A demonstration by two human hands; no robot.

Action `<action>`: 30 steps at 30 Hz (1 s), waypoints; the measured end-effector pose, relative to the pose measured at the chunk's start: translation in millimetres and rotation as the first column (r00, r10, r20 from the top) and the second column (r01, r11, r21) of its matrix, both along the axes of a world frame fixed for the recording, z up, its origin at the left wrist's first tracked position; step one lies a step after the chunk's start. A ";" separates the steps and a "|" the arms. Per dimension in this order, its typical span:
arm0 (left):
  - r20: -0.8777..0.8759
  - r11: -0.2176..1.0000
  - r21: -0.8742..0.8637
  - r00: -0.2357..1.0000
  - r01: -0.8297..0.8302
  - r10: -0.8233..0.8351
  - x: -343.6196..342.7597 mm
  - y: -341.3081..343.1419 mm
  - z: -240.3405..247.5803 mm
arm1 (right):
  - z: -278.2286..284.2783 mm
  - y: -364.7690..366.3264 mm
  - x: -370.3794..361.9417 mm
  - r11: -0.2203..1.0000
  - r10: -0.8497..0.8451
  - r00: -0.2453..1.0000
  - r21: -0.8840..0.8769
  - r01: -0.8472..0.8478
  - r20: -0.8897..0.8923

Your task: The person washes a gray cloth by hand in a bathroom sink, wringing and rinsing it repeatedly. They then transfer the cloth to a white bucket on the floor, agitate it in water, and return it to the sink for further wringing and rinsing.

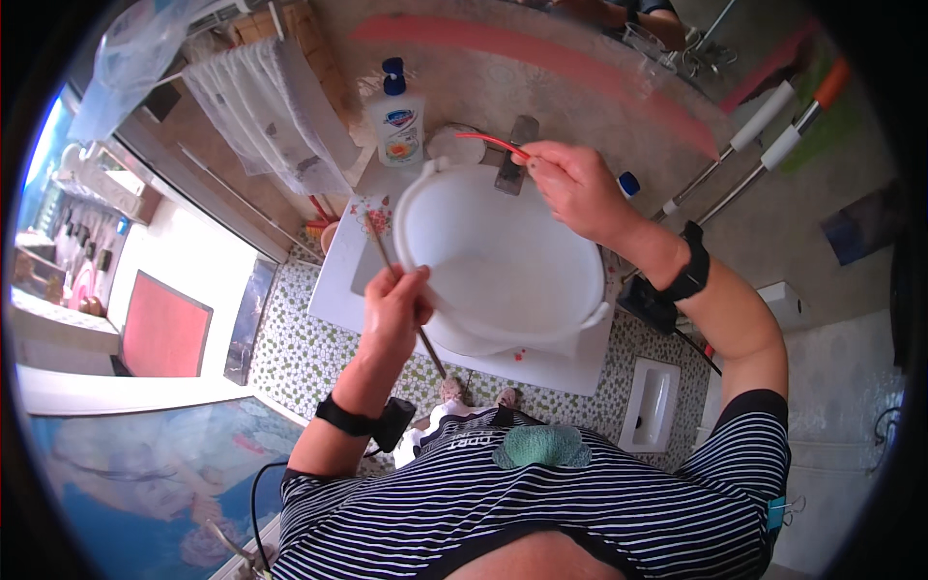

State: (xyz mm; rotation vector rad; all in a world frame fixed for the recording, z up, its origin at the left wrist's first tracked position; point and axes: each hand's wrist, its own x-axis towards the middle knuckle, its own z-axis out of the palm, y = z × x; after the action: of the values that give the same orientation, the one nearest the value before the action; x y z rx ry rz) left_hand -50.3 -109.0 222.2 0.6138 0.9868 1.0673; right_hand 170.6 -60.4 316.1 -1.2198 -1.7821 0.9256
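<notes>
A large white basin [503, 290] with small side handles rests on the white sink counter [338, 280], below the faucet [509, 174]. At the basin's left rim, my left hand [394, 307] is closed round a thin brown stick [432, 354], which slants from upper left to lower right. My right hand [577, 188] is above the far right of the basin, near the faucet. Its fingers pinch a thin, slightly curved red stick [488, 139] that points left. Water or other contents of the basin are hard to make out.
A white pump bottle [399, 135] with a blue top stands at the back left, beside a pale round dish [456, 145]. Towels [266, 106] hang on the left. Metal poles [715, 179] lean at the right. A squat toilet [652, 401] is set in the patterned floor.
</notes>
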 end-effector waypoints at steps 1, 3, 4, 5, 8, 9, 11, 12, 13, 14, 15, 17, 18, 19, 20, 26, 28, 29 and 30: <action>-0.013 1.000 0.025 1.000 -0.011 0.011 -6.8 -0.9 1.1 | -0.6 5.8 -4.1 0.999 0.008 0.999 0.048 -0.010 0.037; -0.037 0.998 0.055 0.998 -0.038 0.040 -3.3 9.0 -3.9 | -2.1 19.2 -6.4 0.990 0.015 0.994 0.140 -0.031 0.111; -0.011 0.998 0.040 0.999 -0.051 0.052 2.3 16.9 -6.7 | -0.9 22.4 -6.6 0.986 -0.016 0.984 0.166 -0.014 0.179; 0.007 0.997 0.029 0.997 -0.073 0.072 5.6 25.0 -8.1 | -1.6 28.1 -7.6 0.976 -0.013 0.984 0.216 -0.026 0.176; 0.043 1.000 0.009 0.999 -0.020 0.020 14.8 35.7 -9.2 | -5.2 32.2 -5.9 0.973 -0.022 0.987 0.230 -0.015 0.160; 0.043 1.000 0.002 0.999 -0.007 0.007 15.9 35.1 -5.8 | -2.7 29.3 -3.7 0.988 -0.031 0.989 0.153 0.009 0.141; 0.059 0.998 -0.028 0.997 0.049 -0.047 16.3 22.7 -3.4 | 6.0 16.7 -1.8 0.999 -0.051 0.991 0.023 0.048 0.123; 0.062 0.997 -0.041 0.996 0.068 -0.065 13.4 16.0 -1.8 | 11.1 8.8 -4.7 0.998 -0.050 0.992 -0.024 0.053 0.114; 0.029 0.997 -0.038 0.998 0.061 -0.060 11.3 9.5 0.6 | 14.6 2.1 -4.0 0.995 -0.064 0.992 -0.070 0.071 0.107; -0.005 0.998 -0.035 0.999 0.053 -0.054 6.4 3.6 3.0 | 15.3 1.1 -4.7 0.996 -0.051 0.993 -0.066 0.058 0.103; -0.039 0.998 -0.031 0.998 0.046 -0.047 1.6 0.8 4.8 | 14.8 2.2 -7.5 0.997 -0.037 0.994 -0.063 0.044 0.099; -0.021 1.000 0.004 1.000 -0.015 0.015 -7.1 4.9 5.5 | 12.5 8.0 -11.7 0.999 -0.034 0.993 -0.016 0.036 0.109; -0.019 1.000 0.023 1.000 0.005 -0.004 -6.5 9.4 4.9 | 6.4 15.3 -11.6 0.999 -0.045 0.991 0.020 0.043 0.124; -0.013 0.999 0.046 1.000 0.025 -0.024 -3.2 16.7 5.6 | 1.3 23.3 -8.0 0.997 -0.059 0.988 0.062 0.050 0.143; -0.012 0.999 0.034 1.000 0.004 -0.004 -1.1 24.1 7.4 | -4.0 31.6 -7.4 0.986 -0.054 0.982 0.167 0.023 0.179; 0.008 0.997 0.033 0.997 0.070 -0.071 17.5 34.2 11.8 | 7.3 18.3 1.8 0.997 -0.077 0.993 0.016 0.076 0.093; -0.001 0.994 0.007 0.994 0.105 -0.105 16.0 25.6 15.9 | 19.2 2.3 0.6 0.989 -0.106 0.993 -0.102 0.111 0.059; -0.013 0.994 -0.009 0.994 0.106 -0.106 14.0 19.3 19.4 | 22.8 -1.5 0.1 0.978 -0.121 0.992 -0.164 0.127 0.046; -0.026 0.994 -0.025 0.994 0.105 -0.106 12.2 15.0 20.0 | 24.0 0.1 -1.3 0.978 -0.124 0.991 -0.163 0.130 0.048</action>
State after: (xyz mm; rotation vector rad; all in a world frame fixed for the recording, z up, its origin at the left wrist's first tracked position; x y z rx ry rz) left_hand -38.1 -94.1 242.2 0.6558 0.9792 0.9549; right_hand 169.3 -60.3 340.1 -1.4476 -1.6598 0.9980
